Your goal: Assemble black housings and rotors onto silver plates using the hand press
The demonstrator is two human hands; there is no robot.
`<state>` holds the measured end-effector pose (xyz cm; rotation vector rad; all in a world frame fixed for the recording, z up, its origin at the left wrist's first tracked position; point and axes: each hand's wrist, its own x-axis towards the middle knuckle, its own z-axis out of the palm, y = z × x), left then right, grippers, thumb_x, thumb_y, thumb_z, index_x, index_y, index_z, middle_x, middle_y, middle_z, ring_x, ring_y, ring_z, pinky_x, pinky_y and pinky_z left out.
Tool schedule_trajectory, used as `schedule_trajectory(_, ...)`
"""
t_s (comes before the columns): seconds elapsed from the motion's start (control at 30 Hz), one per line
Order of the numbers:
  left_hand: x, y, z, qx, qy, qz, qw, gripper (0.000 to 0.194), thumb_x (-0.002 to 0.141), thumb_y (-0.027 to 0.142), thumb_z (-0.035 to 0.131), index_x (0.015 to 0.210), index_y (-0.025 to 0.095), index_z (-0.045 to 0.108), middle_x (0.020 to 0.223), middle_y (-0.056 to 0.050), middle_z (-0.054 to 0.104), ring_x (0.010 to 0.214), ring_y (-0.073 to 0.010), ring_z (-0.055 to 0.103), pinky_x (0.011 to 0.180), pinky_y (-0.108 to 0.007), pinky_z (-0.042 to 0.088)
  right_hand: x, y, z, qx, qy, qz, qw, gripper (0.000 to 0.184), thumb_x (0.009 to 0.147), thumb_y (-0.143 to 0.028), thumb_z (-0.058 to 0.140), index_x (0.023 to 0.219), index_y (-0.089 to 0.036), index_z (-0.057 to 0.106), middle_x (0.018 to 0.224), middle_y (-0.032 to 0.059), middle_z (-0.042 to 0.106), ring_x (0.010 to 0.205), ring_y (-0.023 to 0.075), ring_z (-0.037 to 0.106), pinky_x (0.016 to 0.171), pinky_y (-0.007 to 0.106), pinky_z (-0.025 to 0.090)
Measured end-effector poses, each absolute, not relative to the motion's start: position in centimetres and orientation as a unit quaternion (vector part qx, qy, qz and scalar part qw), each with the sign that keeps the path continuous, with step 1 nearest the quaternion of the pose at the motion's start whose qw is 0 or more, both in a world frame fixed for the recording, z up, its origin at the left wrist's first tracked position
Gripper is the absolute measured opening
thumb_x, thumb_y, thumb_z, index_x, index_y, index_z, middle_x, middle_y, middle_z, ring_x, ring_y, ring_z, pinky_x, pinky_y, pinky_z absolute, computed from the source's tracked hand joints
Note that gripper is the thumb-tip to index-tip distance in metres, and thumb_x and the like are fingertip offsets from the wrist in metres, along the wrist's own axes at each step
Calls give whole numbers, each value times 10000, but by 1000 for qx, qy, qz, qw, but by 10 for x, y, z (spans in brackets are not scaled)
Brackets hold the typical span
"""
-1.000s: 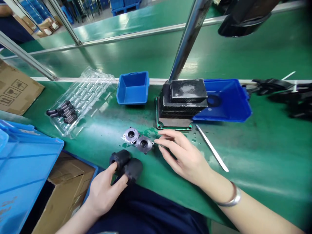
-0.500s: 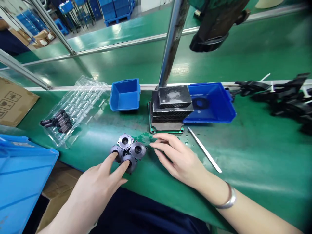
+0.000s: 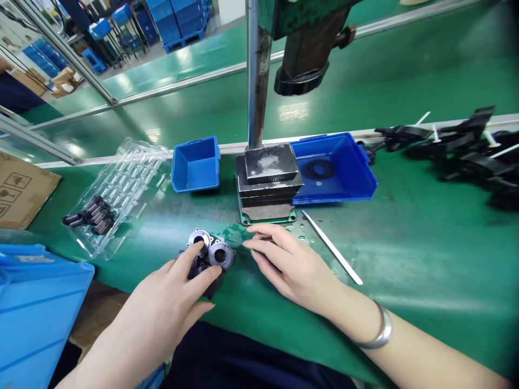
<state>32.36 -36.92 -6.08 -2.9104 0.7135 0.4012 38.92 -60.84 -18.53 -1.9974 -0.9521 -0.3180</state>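
Left hand (image 3: 166, 305) is reaching over the cluster of round metal housings, left of centre in the frame, fingers spread: one tip is meeting the upper housing (image 3: 197, 234), another the near rim of its neighbour (image 3: 224, 254). Whether it is gripping, cannot tell. Right hand (image 3: 290, 265) is hovering at mid-frame, loosely curled, nothing visibly held.

Handling, my judgement: fingertips should be bearing lightly and evenly, moving parts level, since the housings are sitting tight together and one could be tipping the next. Right hand is best staying clear until needed.

Count: two housings showing well; dark parts beside them are hiding under the left hand, number unclear. Two blue bins are standing upper centre, smaller (image 3: 197, 166) and larger (image 3: 344, 162). One clear tray (image 3: 133, 175), upper left, is carrying several dark cylinders (image 3: 95, 214), too heaped to count. One white stick (image 3: 333, 248) is lying right of centre.
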Motion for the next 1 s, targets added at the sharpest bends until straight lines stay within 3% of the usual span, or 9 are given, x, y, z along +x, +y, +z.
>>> schedule_trajectory(0.13,332,-366,-56,-956,241,166,33,339,945,211,637,1270,307,643,1514,-138,514,851,-244,755,692,-381,645,389,-608,-185,-803,-383,-131,438,270,992,-99,520,1232,-159,629,1293,162,595,1123,230,655,960,408,608)
schedule_trajectory(0.47,349,-367,-56,-951,230,206,37,488,935,124,545,1382,320,557,1408,-109,575,640,-169,715,595,-307,589,390,-608,-185,-808,-388,-131,424,225,996,-96,525,1190,-137,632,1274,167,604,1107,237,655,944,413,609)
schedule_trajectory(0.63,358,-391,-67,-953,170,208,142,429,870,69,563,1224,284,672,1200,-111,662,508,-160,656,469,-275,514,390,-608,-186,-807,-389,-130,425,233,994,-98,523,1193,-144,634,1265,161,615,1143,244,644,947,404,608)
schedule_trajectory(0.73,343,-389,-77,-961,176,145,153,441,831,40,560,1175,276,701,1191,-113,688,484,-130,636,439,-232,481,391,-609,-186,-807,-386,-135,426,234,992,-99,521,1191,-140,637,1261,164,618,1147,249,642,939,407,611)
schedule_trajectory(0.87,295,-362,-101,-981,170,-8,96,350,919,130,530,1157,284,735,1370,-123,664,713,-167,746,574,-226,560,392,-610,-187,-809,-381,-133,427,235,1005,-114,503,1197,-150,635,1263,160,617,1141,245,639,916,405,616)
schedule_trajectory(0.93,272,-351,-114,-991,110,-50,56,306,961,211,517,1137,295,752,1276,-70,739,736,-160,761,607,-201,569,392,-609,-188,-808,-382,-133,427,227,1009,-119,505,1196,-149,631,1258,160,617,1136,249,640,899,405,617)
schedule_trajectory(1.0,258,-348,-124,-998,27,-49,17,296,969,334,546,1185,275,740,1057,-30,809,688,-155,760,573,-180,561,392,-608,-189,-807,-383,-133,429,219,1010,-119,512,1197,-144,625,1255,159,618,1137,254,638,899,409,615)
